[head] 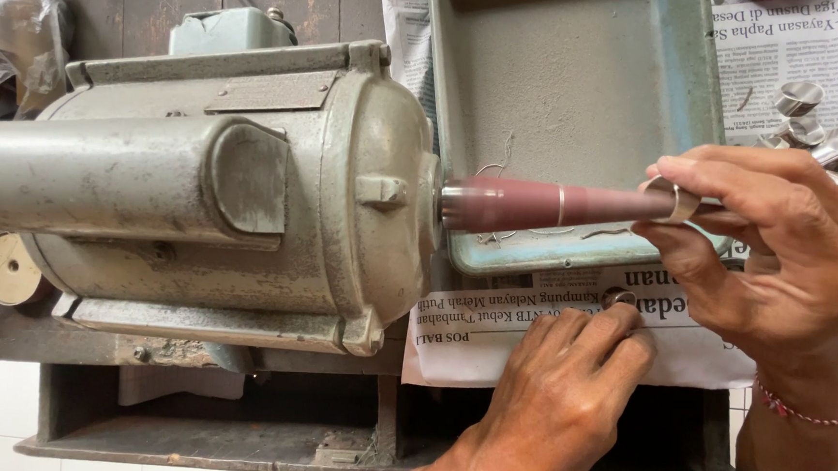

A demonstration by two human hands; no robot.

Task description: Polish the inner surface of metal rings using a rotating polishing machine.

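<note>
Right hand pinches ring on mandrel tip | left hand grips second ring below, on newspaper | rings likely light, stiff, slippery: hold by outer edge | motor beyond mandrel's far end

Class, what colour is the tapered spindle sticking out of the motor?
Reddish-brown, seen in the head view: the spindle on the grey motor.
</note>
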